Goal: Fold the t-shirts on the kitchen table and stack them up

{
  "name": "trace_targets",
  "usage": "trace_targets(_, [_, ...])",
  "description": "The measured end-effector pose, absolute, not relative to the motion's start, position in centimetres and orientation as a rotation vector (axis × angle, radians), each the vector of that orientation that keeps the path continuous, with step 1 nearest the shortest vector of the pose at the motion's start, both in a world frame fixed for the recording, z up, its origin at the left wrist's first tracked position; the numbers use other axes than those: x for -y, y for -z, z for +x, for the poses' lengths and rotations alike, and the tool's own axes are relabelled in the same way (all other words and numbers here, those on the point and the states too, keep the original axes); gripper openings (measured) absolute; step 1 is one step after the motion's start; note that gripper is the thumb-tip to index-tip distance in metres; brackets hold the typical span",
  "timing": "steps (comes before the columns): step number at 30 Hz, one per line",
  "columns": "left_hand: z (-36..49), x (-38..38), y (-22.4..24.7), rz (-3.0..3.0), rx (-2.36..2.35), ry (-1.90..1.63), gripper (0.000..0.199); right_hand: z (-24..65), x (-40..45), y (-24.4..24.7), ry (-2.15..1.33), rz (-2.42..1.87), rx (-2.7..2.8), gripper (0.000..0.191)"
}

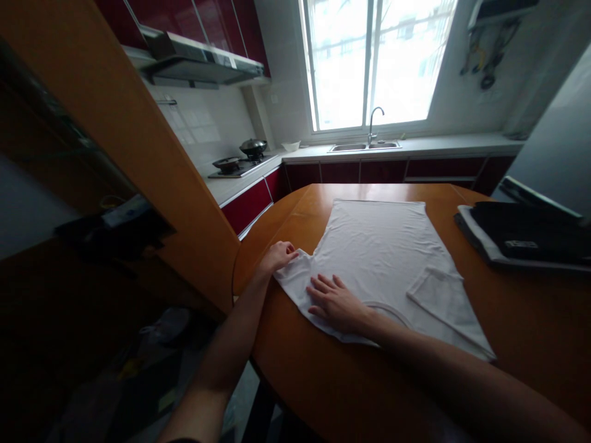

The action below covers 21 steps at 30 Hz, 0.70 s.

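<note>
A white T-shirt (378, 246) lies spread on the wooden table (295, 215), its hem at the far side and its neckline towards me. My left hand (279, 255) is at the end of the left-hand sleeve, fingers curled and closed on the sleeve's edge. Flat on the shirt near that shoulder rests my right hand (335, 301), its fingers spread. The right-hand sleeve is folded inward over the body of the shirt. My right forearm covers part of the neckline.
On the table's right side sits a stack of folded dark and white clothes (526, 234). Behind the table runs a counter with a sink (364, 146), and pans stand on the stove (242, 166). A wooden cabinet edge (184, 166) rises close on the left.
</note>
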<state>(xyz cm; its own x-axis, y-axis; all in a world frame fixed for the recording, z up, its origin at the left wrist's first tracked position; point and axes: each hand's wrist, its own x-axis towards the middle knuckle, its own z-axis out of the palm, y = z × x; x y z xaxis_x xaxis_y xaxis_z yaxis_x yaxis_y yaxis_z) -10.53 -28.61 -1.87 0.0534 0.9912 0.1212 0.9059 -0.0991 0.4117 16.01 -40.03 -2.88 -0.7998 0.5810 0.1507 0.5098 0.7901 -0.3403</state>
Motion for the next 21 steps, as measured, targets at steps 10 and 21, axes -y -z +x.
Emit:
trace_targets(10, [-8.7, 27.8, 2.2, 2.154, -1.853, -0.735, 0.008, 16.0, 40.2, 3.2, -0.375, -0.867, 2.730, 0.054])
trace_targets(21, [-9.1, 27.6, 2.2, 2.064, -1.783, -0.864, 0.021, 16.0, 40.2, 3.2, -0.382, -0.872, 2.728, 0.054])
